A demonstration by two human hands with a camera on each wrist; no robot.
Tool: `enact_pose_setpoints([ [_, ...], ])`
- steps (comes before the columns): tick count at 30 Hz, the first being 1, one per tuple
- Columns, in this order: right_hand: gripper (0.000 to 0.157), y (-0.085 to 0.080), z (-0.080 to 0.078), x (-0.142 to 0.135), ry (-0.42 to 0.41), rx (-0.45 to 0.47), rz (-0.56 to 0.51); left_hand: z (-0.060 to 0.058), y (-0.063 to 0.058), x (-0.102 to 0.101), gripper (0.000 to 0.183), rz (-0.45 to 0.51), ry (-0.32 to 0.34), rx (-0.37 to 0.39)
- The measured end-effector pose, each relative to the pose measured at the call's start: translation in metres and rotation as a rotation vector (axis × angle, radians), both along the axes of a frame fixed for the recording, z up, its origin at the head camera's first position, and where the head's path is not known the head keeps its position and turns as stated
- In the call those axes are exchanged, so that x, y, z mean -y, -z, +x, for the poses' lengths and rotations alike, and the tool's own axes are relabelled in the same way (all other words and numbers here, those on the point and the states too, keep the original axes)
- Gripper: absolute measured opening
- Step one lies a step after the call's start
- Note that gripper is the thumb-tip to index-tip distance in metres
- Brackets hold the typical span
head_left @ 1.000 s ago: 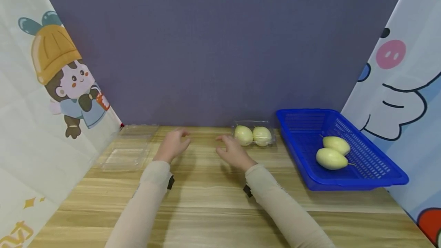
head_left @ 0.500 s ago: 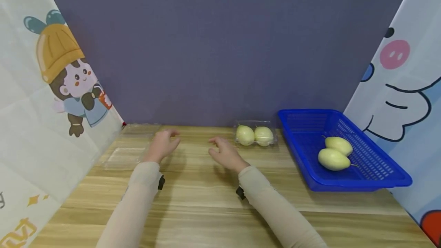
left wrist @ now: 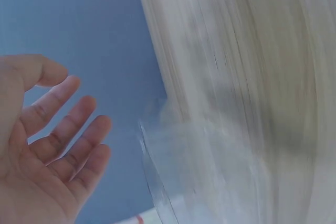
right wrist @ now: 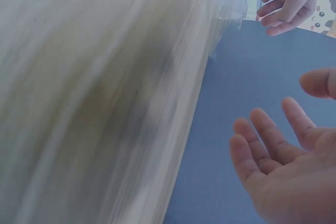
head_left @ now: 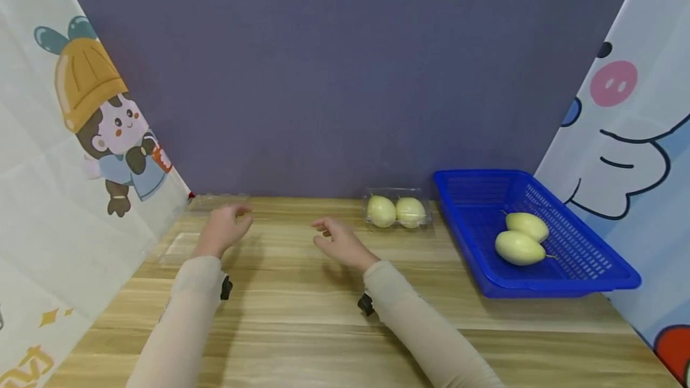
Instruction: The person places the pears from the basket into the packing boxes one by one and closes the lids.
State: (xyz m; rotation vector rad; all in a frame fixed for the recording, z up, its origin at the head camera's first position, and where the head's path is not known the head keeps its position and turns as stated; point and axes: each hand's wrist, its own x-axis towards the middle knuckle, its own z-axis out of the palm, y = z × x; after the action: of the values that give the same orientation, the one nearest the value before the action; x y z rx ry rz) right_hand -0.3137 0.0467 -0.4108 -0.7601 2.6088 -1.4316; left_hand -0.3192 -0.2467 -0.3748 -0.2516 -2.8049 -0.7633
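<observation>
My left hand (head_left: 220,229) hovers over the right side of a clear plastic clamshell box (head_left: 180,247) on the left of the table. Its fingers are loosely bent and hold nothing, as the left wrist view of the hand (left wrist: 47,145) shows. Above the middle of the table is my right hand (head_left: 345,246), fingers relaxed and nothing in them. Behind it to the right stands another clear box (head_left: 426,220) with two pale yellow-green, melon-like fruits (head_left: 381,212) inside. My left hand hides part of the first box.
A blue plastic basket (head_left: 474,268) stands on the right with two more pale fruits (head_left: 519,248), short stems showing. A dark blue-grey panel (head_left: 345,76) closes off the back of the wooden table (head_left: 302,328). Printed cloths hang at both sides.
My left hand has moved left, from beside the clear box to over it. The right hand has drifted left too, away from the box with the fruits. Boxes and basket have stayed put.
</observation>
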Motion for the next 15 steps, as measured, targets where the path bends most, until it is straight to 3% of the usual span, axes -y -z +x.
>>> enact_pose_setpoints([
  [15,0.039,0.006,0.003,0.016,-0.048,0.020,-0.015,0.006,-0.003,0.074,0.040,-0.069,-0.158,0.001],
])
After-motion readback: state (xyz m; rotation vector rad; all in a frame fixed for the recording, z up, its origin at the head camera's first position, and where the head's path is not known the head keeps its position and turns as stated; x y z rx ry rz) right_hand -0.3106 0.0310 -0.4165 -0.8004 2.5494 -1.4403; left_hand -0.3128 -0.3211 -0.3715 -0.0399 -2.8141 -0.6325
